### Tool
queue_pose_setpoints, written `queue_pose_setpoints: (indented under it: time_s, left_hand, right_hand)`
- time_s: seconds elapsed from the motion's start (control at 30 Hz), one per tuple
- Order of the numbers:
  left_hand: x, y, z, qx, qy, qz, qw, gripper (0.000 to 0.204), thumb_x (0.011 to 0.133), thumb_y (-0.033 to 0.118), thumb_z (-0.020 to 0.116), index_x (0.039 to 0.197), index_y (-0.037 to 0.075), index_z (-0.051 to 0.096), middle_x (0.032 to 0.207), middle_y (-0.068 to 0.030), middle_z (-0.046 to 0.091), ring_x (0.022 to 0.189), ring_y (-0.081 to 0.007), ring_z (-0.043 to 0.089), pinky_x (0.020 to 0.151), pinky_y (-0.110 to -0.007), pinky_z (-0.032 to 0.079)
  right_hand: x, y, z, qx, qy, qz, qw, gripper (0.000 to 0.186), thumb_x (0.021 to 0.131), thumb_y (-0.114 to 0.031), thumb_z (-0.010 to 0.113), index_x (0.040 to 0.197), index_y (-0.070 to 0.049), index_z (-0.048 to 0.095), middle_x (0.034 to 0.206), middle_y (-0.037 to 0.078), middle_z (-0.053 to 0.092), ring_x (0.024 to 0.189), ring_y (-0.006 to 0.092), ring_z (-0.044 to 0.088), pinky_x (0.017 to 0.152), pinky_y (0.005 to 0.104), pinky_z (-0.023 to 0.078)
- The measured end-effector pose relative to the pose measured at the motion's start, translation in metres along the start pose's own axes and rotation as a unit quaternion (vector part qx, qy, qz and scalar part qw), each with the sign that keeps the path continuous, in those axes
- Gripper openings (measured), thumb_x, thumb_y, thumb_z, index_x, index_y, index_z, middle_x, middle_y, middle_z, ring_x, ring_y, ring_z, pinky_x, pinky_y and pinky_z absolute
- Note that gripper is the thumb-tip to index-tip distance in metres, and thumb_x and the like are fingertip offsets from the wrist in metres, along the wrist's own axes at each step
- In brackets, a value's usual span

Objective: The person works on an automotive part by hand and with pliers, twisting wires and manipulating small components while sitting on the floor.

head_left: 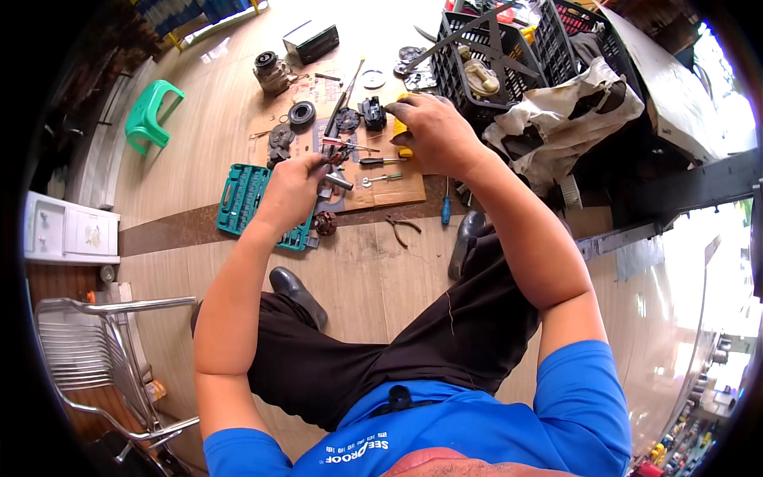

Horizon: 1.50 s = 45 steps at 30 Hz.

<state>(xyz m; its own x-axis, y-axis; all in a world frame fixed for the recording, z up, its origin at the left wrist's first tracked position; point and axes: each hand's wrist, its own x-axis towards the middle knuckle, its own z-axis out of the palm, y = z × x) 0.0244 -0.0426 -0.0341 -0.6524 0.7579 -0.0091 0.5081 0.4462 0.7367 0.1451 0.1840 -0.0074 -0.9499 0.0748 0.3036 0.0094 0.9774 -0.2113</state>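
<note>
My left hand (294, 183) is closed at the fingertips near a small rusty part (336, 158) and a metal tube (340, 182); what it holds I cannot make out. My right hand (433, 135) grips a yellow object (404, 140), partly hidden by the fingers, beside a black housing (373, 112). On the cardboard sheet (409, 189) lie a red-handled screwdriver (358, 147), a black-handled screwdriver (377, 162), a wrench (381, 179), a black ring (301, 114) and several dark parts (280, 137). An open teal socket case (242, 199) lies left of my left hand.
A motor-like unit (273, 73) and box (310, 41) stand behind. Black crates (509, 63) and a white cloth (572, 119) crowd the right. Pliers (402, 229) and a blue screwdriver (446, 207) lie near my boots. A green stool (155, 115), white cabinet (71, 226) and metal chair (95, 308) are left.
</note>
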Motion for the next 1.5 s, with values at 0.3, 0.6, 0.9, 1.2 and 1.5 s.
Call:
queue_pose_setpoints:
  time_s: [0.3, 0.6, 0.9, 1.2, 1.5]
  left_hand:
    - [0.004, 0.012, -0.003, -0.016, 0.022, -0.029, 0.999, 0.024, 0.092, 0.014, 0.058, 0.107, -0.004, 0.065, 0.089, -0.0237, 0.066, 0.081, -0.0353, 0.065, 0.076, -0.037, 0.049]
    - [0.006, 0.006, 0.002, -0.018, 0.016, -0.028, 0.999, 0.023, 0.092, 0.013, 0.058, 0.107, -0.004, 0.065, 0.086, -0.0184, 0.068, 0.075, -0.0237, 0.064, 0.071, -0.033, 0.049]
    - [0.003, 0.019, 0.008, -0.137, -0.044, -0.024, 0.989, 0.022, 0.094, 0.009, 0.056, 0.112, 0.0, 0.066, 0.074, -0.0045, 0.064, 0.062, -0.009, 0.053, 0.061, -0.027, 0.047]
    - [-0.005, 0.03, 0.003, -0.113, -0.047, -0.008, 0.992, 0.024, 0.094, 0.008, 0.056, 0.115, 0.0, 0.065, 0.076, -0.005, 0.064, 0.064, -0.0081, 0.055, 0.06, -0.026, 0.047]
    - [-0.004, 0.022, 0.012, -0.114, 0.048, 0.041, 0.991, 0.021, 0.093, 0.011, 0.059, 0.106, -0.003, 0.067, 0.067, -0.0102, 0.064, 0.055, -0.0092, 0.056, 0.053, -0.027, 0.046]
  right_hand:
    - [0.003, 0.056, -0.031, 0.066, 0.112, 0.109, 0.986, 0.023, 0.092, -0.013, 0.055, 0.107, -0.001, 0.067, 0.098, 0.022, 0.067, 0.089, 0.0353, 0.065, 0.081, 0.043, 0.052]
    - [0.0, 0.048, -0.028, 0.114, 0.146, 0.118, 0.976, 0.019, 0.093, -0.017, 0.057, 0.097, -0.002, 0.069, 0.087, 0.019, 0.068, 0.077, 0.0312, 0.066, 0.073, 0.0394, 0.053]
    - [-0.003, -0.026, 0.02, -0.005, 0.102, -0.135, 0.986, 0.018, 0.084, -0.016, 0.057, 0.098, -0.013, 0.068, 0.089, 0.005, 0.064, 0.094, 0.023, 0.062, 0.086, 0.038, 0.044]
    - [-0.001, -0.028, 0.027, 0.004, 0.028, -0.112, 0.993, 0.011, 0.08, -0.016, 0.065, 0.087, -0.009, 0.064, 0.08, 0.006, 0.061, 0.083, 0.0262, 0.062, 0.075, 0.0383, 0.046]
    - [0.001, -0.039, 0.026, 0.06, 0.073, -0.076, 0.993, 0.007, 0.081, -0.01, 0.056, 0.081, -0.005, 0.061, 0.077, 0.011, 0.062, 0.072, 0.0288, 0.066, 0.061, 0.0405, 0.054]
